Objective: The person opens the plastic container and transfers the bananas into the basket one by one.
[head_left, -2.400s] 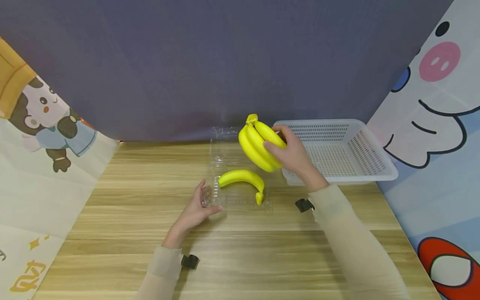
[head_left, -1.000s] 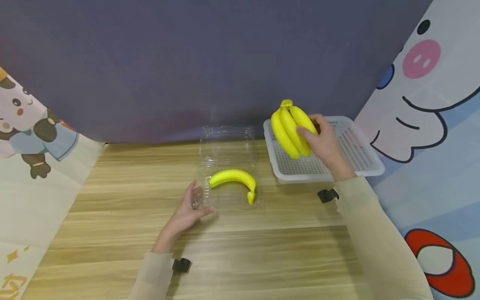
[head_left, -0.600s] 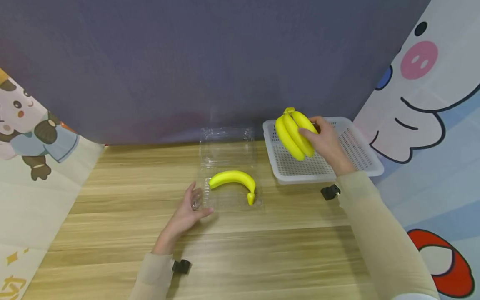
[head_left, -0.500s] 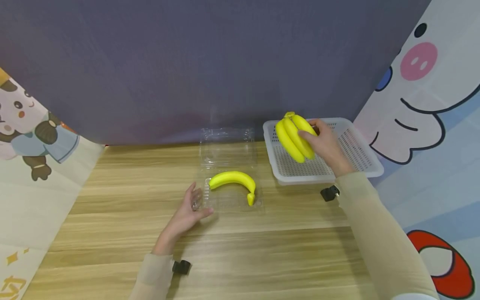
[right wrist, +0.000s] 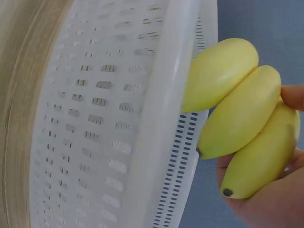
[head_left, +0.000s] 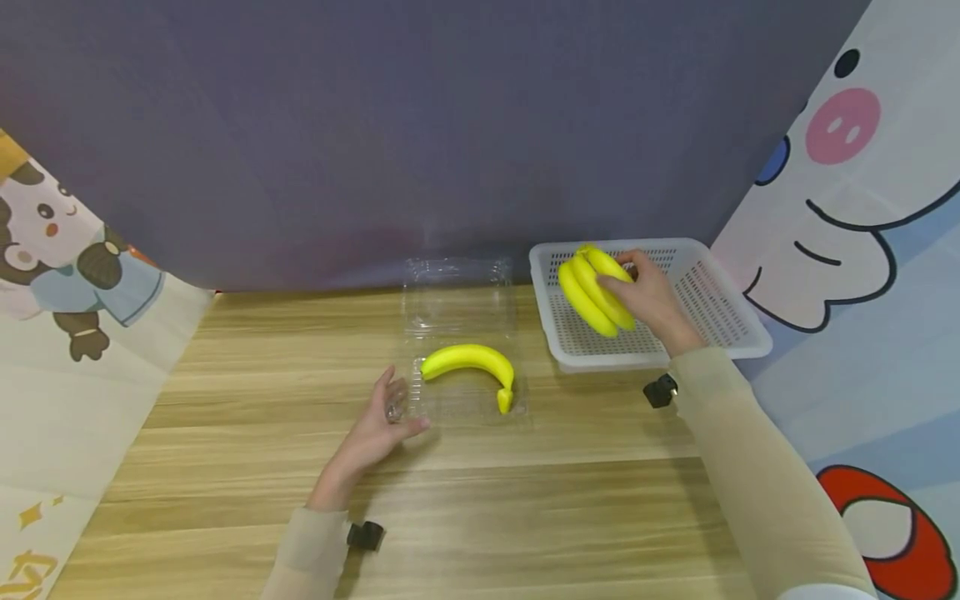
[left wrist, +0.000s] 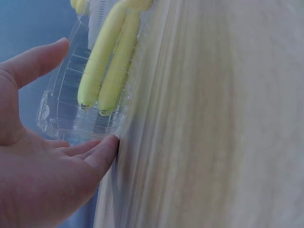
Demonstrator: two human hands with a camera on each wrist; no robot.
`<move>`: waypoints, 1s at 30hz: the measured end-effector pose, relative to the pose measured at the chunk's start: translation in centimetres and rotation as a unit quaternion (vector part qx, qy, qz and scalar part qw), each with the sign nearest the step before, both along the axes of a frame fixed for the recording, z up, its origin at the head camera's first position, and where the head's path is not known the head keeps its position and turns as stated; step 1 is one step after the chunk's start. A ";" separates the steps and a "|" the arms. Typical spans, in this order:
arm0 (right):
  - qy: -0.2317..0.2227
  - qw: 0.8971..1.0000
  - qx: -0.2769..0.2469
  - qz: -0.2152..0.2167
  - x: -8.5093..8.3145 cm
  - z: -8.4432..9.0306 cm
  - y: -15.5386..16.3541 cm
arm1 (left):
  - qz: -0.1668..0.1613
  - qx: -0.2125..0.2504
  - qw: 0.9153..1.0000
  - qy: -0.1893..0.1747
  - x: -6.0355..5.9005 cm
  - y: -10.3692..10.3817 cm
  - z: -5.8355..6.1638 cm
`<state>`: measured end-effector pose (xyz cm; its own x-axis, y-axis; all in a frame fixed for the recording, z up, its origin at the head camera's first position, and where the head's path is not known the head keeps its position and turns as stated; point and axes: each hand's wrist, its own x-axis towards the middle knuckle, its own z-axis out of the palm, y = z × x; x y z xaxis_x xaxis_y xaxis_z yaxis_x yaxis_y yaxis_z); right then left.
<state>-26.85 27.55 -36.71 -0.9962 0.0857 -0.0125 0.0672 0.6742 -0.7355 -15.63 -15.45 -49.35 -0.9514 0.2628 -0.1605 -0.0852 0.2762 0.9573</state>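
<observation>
My right hand (head_left: 651, 296) grips a bunch of yellow bananas (head_left: 592, 290), thumb on the near side, inside the outline of the white plastic basket (head_left: 558, 360). In the right wrist view the bunch (right wrist: 242, 111) overlaps the far side of the basket rim (right wrist: 164, 95), its lower part hidden behind the rim. A single curved banana (head_left: 471, 358) lies in a clear plastic clamshell box (head_left: 457, 408) with its lid laid back. At the box's left end is my left hand (head_left: 378, 425), thumb spread away and fingertips at the lower edge of the clear wall (left wrist: 90, 126).
The wood-grain table (head_left: 480, 517) spreads in front of both hands. A dark grey panel (head_left: 420, 133) stands at the back, right behind the box and basket. Walls printed with cartoon figures (head_left: 847, 192) close in both sides.
My right hand has carried the banana bunch rightward from over the clear box to over the basket, then lowered it. My left hand has stayed at the box's left end.
</observation>
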 end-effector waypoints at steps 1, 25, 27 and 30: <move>-0.002 1.000 0.006 0.001 0.0 -0.1 0.0 | -0.001 -0.001 1.000 0.000 0.0 0.0 0.0; -0.060 0.991 0.104 0.055 -0.7 -3.5 -0.1 | 0.002 0.014 1.000 -0.006 0.0 0.0 0.0; -0.064 0.990 0.109 0.062 -0.7 -3.7 0.0 | 0.004 0.012 1.000 -0.004 0.1 0.1 0.0; -0.069 0.988 0.117 0.074 -0.6 -3.8 0.0 | 0.006 0.009 1.000 -0.002 0.1 0.1 0.0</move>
